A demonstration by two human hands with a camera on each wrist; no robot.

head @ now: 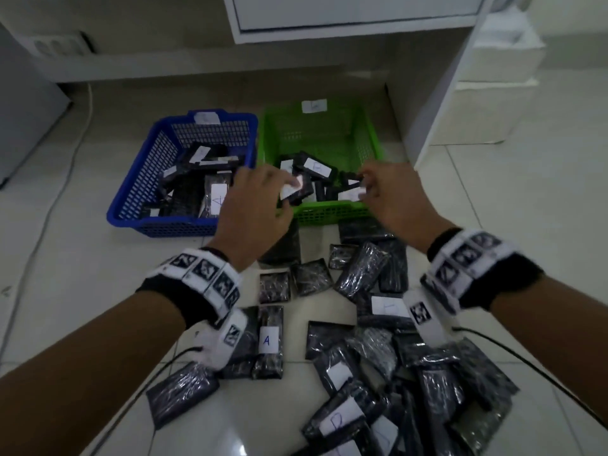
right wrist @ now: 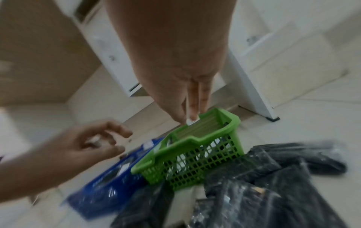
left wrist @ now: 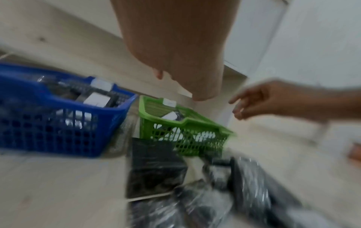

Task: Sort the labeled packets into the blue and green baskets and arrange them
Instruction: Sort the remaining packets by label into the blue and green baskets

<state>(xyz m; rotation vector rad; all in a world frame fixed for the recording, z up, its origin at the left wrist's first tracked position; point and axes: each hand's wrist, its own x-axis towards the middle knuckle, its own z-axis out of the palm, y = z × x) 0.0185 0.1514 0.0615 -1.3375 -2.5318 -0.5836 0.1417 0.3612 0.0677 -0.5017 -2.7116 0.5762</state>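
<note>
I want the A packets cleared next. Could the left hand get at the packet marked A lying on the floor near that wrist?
Probably yes. The packet marked A lies label up on the floor with nothing on top of it. The left hand is over the baskets and would have to draw back.

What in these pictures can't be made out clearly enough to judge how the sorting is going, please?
- Label on the green basket: head view, writing too faint.
- Label on the blue basket: head view, blurred.
- Whether the left hand and right hand hold packets: fingers hide it in the head view; wrist views motion-blurred.
- Many floor packets: labels face down or covered by other packets.
</note>
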